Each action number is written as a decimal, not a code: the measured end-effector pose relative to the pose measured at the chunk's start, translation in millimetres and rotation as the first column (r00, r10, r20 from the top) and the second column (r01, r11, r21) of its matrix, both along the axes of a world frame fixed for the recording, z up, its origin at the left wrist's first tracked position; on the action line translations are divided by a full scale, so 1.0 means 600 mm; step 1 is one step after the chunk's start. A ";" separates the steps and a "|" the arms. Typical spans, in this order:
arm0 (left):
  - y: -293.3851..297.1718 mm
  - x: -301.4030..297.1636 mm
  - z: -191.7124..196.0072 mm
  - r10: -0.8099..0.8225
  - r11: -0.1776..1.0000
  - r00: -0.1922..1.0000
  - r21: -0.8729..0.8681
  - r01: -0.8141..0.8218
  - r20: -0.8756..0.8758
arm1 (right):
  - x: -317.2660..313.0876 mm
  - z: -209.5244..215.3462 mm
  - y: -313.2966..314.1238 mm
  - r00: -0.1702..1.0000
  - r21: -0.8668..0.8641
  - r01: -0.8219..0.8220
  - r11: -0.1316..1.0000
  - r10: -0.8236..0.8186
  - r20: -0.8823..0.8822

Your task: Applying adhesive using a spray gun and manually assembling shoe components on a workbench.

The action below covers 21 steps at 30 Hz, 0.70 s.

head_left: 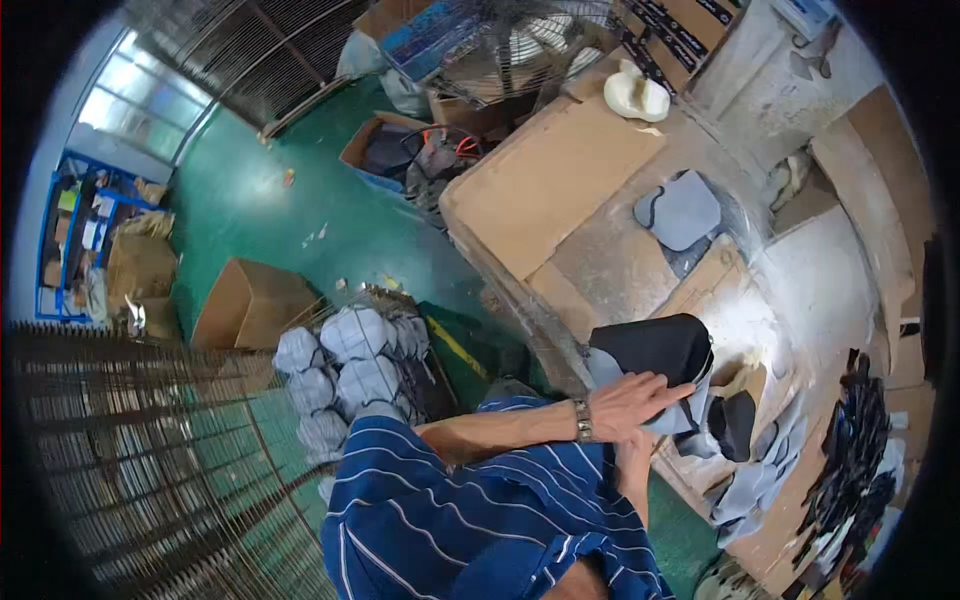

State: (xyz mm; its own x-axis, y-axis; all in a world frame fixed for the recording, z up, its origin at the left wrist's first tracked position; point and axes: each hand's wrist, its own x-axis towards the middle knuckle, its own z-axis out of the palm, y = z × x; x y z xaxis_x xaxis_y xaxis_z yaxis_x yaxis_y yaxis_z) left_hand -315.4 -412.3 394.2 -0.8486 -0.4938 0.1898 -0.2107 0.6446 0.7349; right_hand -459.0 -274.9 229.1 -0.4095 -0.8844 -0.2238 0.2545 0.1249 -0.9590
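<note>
Here, a smooth black fabric piece with rounded corners and pale grey sides (655,343) lies at the cardboard-covered work table's (560,185) near edge. Across its grey border stretch the left hand's (628,405) fingers; the right hand (632,446) is largely hidden beneath. Neither hand's grip can be told.

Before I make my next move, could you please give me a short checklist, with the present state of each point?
1. Left hand at the near side of the black-and-grey fabric piece: ok.
2. Right hand gripping firmly: cannot tell, it is mostly hidden below the left.
3. Grey rounded panels apart from the piece: ok, farther up the table.
4. Black fabric strips apart from the piece: ok, heaped to the right.
5. Worktop free beside the piece: not ok, grey fabric pieces lie there.
</note>
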 end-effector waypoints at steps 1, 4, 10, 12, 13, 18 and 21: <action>0.017 -0.003 0.011 0.042 0.989 0.998 0.141 -0.035 -0.050 | -0.006 0.019 0.047 0.998 0.025 -0.056 0.998 0.055 0.032; 0.060 -0.027 -0.009 0.239 0.934 0.962 0.300 -0.192 -0.130 | -0.046 0.020 0.110 0.972 0.087 -0.212 0.973 0.201 0.125; 0.083 -0.088 -0.016 0.311 0.800 0.948 0.517 -0.303 0.074 | -0.025 0.063 0.011 0.880 0.180 -0.416 0.891 0.344 0.328; 0.080 -0.102 -0.023 0.269 0.691 0.960 0.680 -0.244 0.072 | -0.018 0.078 -0.037 0.863 0.224 -0.431 0.874 0.327 0.386; 0.090 -0.108 -0.051 0.345 0.681 0.938 0.694 -0.234 -0.022 | -0.019 0.085 -0.059 0.859 0.250 -0.428 0.869 0.305 0.411; 0.122 -0.095 -0.075 0.642 0.039 0.765 0.998 0.046 -0.060 | -0.109 0.099 -0.043 0.875 0.432 -0.259 0.864 0.021 0.483; 0.122 -0.136 -0.068 0.758 -0.063 0.643 0.970 0.234 -0.105 | -0.154 0.190 -0.029 0.976 0.279 0.042 0.959 -0.098 0.192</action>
State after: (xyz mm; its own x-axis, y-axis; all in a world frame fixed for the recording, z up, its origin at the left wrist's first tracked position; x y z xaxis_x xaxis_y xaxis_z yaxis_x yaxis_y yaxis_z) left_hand -396.9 -339.3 353.4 -0.5230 -0.7353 -0.4311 0.5507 -0.6776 0.4875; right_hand -551.4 -292.1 342.9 -0.3895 -0.7490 -0.5361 0.4568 0.3483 -0.8185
